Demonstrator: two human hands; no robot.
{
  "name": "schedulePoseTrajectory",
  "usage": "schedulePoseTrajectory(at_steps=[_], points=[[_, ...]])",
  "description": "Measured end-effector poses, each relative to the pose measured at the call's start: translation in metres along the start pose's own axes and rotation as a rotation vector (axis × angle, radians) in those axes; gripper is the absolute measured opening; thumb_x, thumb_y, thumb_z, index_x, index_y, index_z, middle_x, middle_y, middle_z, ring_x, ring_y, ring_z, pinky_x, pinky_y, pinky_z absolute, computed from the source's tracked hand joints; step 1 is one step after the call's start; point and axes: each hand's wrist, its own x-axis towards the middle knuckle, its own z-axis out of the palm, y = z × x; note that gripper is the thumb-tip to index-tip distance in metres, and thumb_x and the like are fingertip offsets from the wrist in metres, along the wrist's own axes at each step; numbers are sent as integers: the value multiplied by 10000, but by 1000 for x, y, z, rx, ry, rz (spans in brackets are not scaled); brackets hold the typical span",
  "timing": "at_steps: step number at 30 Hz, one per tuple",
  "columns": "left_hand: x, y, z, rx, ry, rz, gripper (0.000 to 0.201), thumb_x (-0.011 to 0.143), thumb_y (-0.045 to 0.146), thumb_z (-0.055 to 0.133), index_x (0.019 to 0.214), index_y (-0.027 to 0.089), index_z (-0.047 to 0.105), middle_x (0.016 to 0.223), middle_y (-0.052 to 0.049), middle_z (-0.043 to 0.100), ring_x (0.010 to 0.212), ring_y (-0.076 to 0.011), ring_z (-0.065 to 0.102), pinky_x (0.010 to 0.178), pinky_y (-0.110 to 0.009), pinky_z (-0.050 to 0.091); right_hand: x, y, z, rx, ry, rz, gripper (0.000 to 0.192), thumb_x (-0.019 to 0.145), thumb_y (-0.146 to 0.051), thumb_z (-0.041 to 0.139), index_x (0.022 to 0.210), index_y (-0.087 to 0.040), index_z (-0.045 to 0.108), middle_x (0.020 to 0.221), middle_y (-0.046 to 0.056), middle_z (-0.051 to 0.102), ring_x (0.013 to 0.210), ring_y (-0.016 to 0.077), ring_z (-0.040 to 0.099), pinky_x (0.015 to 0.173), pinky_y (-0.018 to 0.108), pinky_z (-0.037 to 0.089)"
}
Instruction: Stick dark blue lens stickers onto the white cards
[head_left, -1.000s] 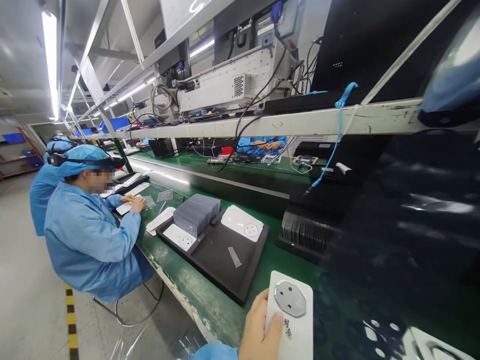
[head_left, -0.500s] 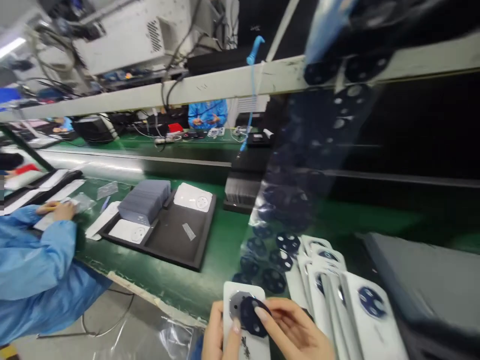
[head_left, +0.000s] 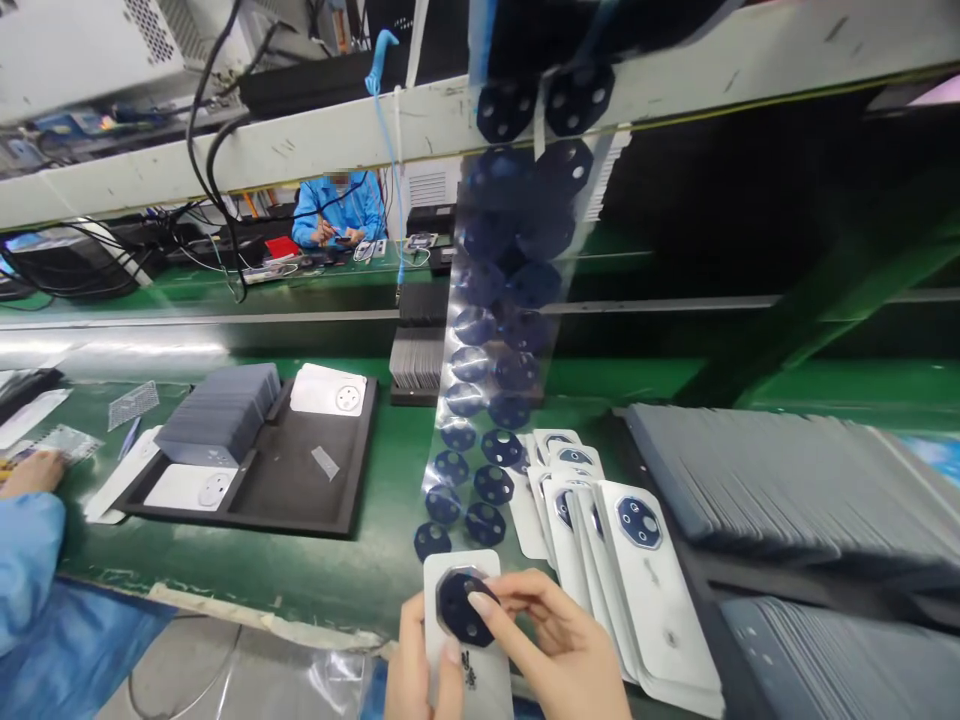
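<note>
- Under the right hand (head_left: 559, 640), fingers (head_left: 491, 607) are now pressing a dark lens sticker (head_left: 459, 607) onto the white back cover (head_left: 465, 640), apparently nearer centred than half a second ago.
- Left hand (head_left: 416, 670) is gripping the cover's edge.
- Beyond the fingers, the sticker strip (head_left: 487, 380) is hanging over the green surface (head_left: 375, 560).

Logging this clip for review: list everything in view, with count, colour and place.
Back cover: one, white, held at bottom centre.
Camera ring: one, dark blue, on the held cover.
Film strip of rings: one, clear with dark blue rings, hanging from the rail to the belt.
Finished covers: a fanned row, white, right of the strip.
Grey stacks: several, far right.
Black tray: one, left, holding grey plates and two white covers.
Belt: green.
Co-workers: blue sleeve at left; one person across the line.
Left hand: grips the cover.
Right hand: fingertips on the ring.
</note>
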Motion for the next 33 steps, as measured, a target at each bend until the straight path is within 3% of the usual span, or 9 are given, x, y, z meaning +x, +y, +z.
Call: schedulePoseTrajectory(at_steps=[8,15,22,27,33], points=[[-2,2,5,17,-36,20,482,959,575,435,1194,185,593,848,-68,771,585,-190,668,605,-265,498,-1,3,-6,29,13,12,248,660,-434,863,721,-235,728,701,-12,658,683,143,604,683,207,504],[-3,6,5,11,-67,18,509,963,582,434,1222,169,582,909,-87,771,613,-185,668,646,-269,513,7,16,-21,-77,-103,-36,237,716,-423,829,772,-215,731,723,22,683,691,173,643,665,239,545],[-2,22,2,-66,-111,-37,515,932,601,490,1182,173,631,1151,-123,739,1028,-263,688,887,-311,508,-2,6,-13,-29,-12,-2,264,682,-435,851,744,-209,730,694,9,671,667,165,618,649,244,519],[-5,26,0,-71,-133,-52,454,951,554,493,1183,187,625,1152,-97,742,982,-238,694,871,-303,490,-7,2,-11,-5,46,11,261,674,-426,856,732,-209,724,687,4,662,663,164,608,647,250,507],[-7,26,-2,-91,-135,-52,427,950,526,516,1194,188,610,1169,-93,734,960,-225,683,859,-288,472,-3,9,-20,-57,-38,-23,259,698,-422,841,762,-200,725,704,23,679,659,172,633,636,255,545]])
